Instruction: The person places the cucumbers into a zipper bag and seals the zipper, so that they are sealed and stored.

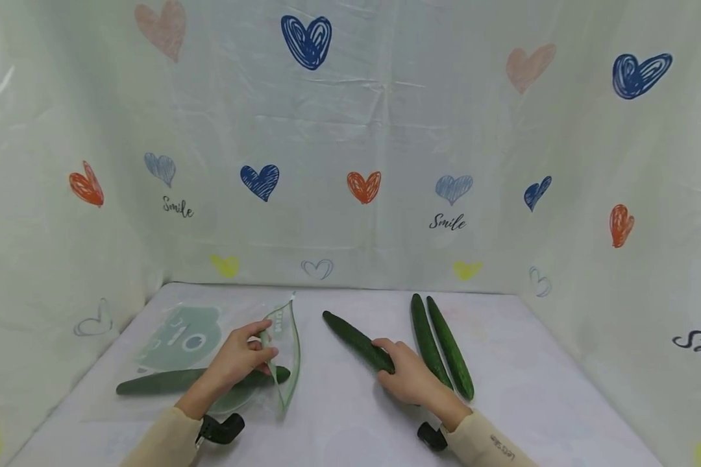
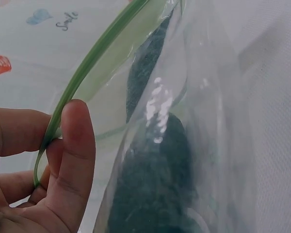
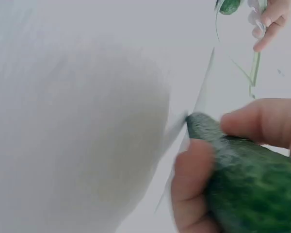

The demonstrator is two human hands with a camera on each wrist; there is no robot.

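My left hand (image 1: 242,357) pinches the green zip edge of a clear plastic bag (image 1: 296,350), whose mouth gapes toward the right. Inside that bag lies one cucumber (image 1: 158,383), its tip near the opening. In the left wrist view, thumb and fingers hold the green strip (image 2: 87,70), and a dark green shape shows through the shiny plastic. My right hand (image 1: 407,373) grips a second cucumber (image 1: 350,334) near its close end; the far end points up and left. In the right wrist view, thumb and fingers hug this cucumber (image 3: 262,179) from both sides.
Two more cucumbers, a left one (image 1: 423,331) and a right one (image 1: 452,350), lie side by side beyond my right hand. A green animal print (image 1: 181,337) shows on the bag's body. Heart-patterned sheeting (image 1: 321,240) surrounds the white table (image 1: 537,389) at back and sides.
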